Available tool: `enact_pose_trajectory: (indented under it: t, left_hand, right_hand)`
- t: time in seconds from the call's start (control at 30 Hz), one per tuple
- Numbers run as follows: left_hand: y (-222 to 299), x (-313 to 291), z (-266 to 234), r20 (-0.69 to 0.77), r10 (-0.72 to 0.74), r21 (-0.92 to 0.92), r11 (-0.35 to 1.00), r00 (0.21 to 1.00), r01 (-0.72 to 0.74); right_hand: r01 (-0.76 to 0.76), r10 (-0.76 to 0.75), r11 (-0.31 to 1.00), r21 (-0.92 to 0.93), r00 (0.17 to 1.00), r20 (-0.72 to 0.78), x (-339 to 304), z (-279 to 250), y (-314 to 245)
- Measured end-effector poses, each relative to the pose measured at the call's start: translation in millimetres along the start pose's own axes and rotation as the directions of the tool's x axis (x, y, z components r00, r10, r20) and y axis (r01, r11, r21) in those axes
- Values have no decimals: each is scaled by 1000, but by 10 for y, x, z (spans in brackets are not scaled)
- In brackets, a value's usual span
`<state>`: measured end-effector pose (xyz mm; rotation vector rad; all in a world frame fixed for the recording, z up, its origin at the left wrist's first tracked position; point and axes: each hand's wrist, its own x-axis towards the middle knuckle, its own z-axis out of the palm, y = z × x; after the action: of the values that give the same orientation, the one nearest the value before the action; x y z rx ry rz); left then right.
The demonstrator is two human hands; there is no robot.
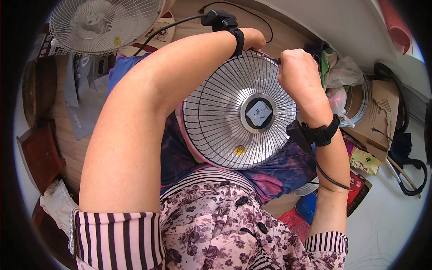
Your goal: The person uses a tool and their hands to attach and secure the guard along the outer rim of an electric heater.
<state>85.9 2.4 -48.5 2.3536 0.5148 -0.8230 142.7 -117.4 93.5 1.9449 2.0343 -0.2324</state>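
A round dish heater rests on my lap, facing up. It has a silver reflector, a black wire grille, a pink rim and a dark diamond badge in the middle. My left hand reaches over to its far edge; the wrist and the rim hide its fingers. My right hand is closed in a fist at the far right part of the rim. A small dark bit shows beside its knuckles, but what it grips is hidden.
A white fan stands far left, near a grey bag. Plastic bags, a cardboard box and a coil of wire lie to the right. A dark wooden piece is at the left. Cables run from both wrist straps.
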Motion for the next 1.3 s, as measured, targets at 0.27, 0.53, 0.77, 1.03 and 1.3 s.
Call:
enact_pose_trajectory:
  t: [0.27, 0.53, 0.77, 1.03, 1.3]
  left_hand:
    - [36, -47, -21, 32, -82, -61, 995, 996, 84]
    - [10, 13, -37, 25, -13, 46, 999, 1000, 12]
    - [-78, 126, 46, -5, 45, 160, 986, 999, -44]
    - [-70, 18, 45, -52, 125, 196, 974, 991, -112]
    - [-166, 66, 112, -152, 227, 202, 960, 962, -194]
  right_hand:
    - [12, -12, 1000, -7, 999, -41, -12, 34, 10]
    - [3, 71, 950, 311, 972, -225, -62, 141, 144]
    - [-230, 339, 795, 562, 936, -97, -8, 141, 231]
    - [-273, 288, 897, 347, 957, 8, 38, 100, 210]
    - [-165, 171, 964, 207, 985, -12, 59, 23, 83]
